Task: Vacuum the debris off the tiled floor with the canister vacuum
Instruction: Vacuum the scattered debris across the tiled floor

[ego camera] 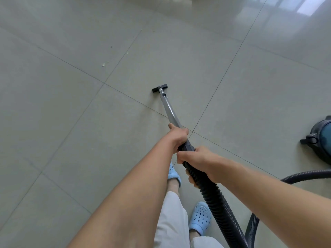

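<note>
Head view, looking down at pale grey floor (71, 108) of large glossy tiles with thin dark grout lines. Left hand (176, 136) clenched round the lower end of the metal wand (170, 111), just above its black cuff. Right hand (195, 161) clenched round the ribbed black hose (215, 199) right behind that cuff, close to the left hand but not touching it. Wand slanting forward and down to a small black nozzle (160, 88), flat on the tile just beyond a grout line. Debris (103, 64) as a few pale crumbs ahead and to the left of the nozzle, well apart from it, with smaller specks scattered farther off along the grout line. Hose running back past the right forearm, looping near the bottom edge, then across the floor toward the canister (320, 140), teal and dark grey, cut off at the right edge. Two light blue clogs (199, 218) below the arms, one ahead of the other, with pale trousers (170, 221) above them. Bright window reflections on the far tiles, top right.
</note>
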A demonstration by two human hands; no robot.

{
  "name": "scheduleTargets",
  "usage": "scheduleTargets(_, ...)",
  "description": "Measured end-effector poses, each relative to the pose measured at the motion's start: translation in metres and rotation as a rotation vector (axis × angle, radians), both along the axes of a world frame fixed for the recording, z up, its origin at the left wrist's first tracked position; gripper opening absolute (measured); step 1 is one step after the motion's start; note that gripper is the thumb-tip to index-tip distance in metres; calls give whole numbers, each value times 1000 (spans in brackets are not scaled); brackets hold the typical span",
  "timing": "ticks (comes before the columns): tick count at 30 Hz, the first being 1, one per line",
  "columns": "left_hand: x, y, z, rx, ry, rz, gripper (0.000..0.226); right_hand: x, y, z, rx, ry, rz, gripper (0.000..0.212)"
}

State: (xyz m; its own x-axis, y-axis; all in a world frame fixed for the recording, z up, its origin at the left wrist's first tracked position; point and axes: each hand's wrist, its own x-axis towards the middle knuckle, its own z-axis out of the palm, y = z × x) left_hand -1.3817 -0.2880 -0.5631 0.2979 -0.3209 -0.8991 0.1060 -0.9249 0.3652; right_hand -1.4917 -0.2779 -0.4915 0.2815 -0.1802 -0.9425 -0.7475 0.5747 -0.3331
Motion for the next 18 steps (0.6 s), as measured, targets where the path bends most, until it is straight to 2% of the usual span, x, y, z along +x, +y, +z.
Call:
scheduleTargets(5,29,-20,-11,-7,-12,-8,34,29,-16,-11,-23,8,-27,20)
scheduleTargets(13,82,-83,-24,4,9,-16,61,85,-77,-30,-33,30,-41,16)
scheduleTargets(18,128,-127,-30,3,5,-42,64,129,-120,-38,-46,29,-24,17)
